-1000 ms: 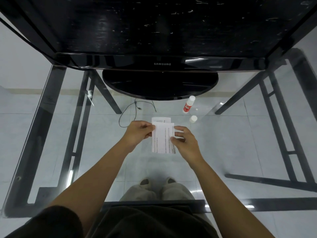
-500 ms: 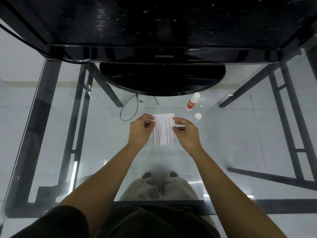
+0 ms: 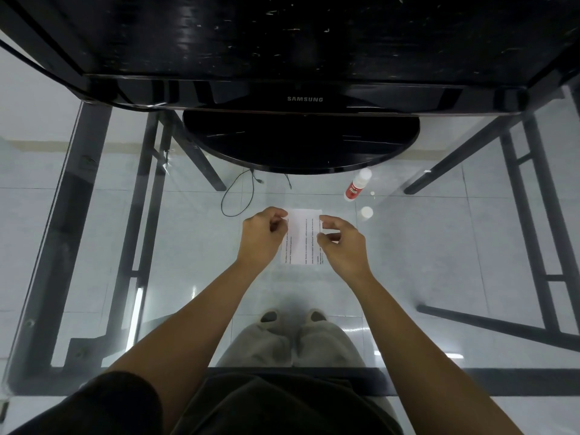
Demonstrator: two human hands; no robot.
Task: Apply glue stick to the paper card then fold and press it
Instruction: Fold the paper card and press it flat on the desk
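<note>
- A person's left hand point(image 3: 262, 235) and right hand point(image 3: 343, 244) hold a printed card point(image 3: 303, 237) over the middle of a glass bench point(image 3: 439, 246), just below a dark monitor point(image 3: 301, 98).
- The left fingers point(image 3: 280, 215) are curled and pinch the card's edge at 9 o'clock, near its far corner. The right fingers point(image 3: 328, 219) and thumb clamp the edge at 3 o'clock.
- The glue stick point(image 3: 356, 187) stands uncapped at 1 o'clock from the card, apart from both hands. Its cap point(image 3: 366, 211) lies loose just nearer.
- Gluing looks finished, judging by the stick set aside, though no glue shows on the paper.
- The card appears to be in mid-fold or just closed. How many layers it has cannot be told, and the final pressing flat seems to remain.
- The card's long axis runs from 12 to 6 o'clock, and the lines of print follow that axis.
</note>
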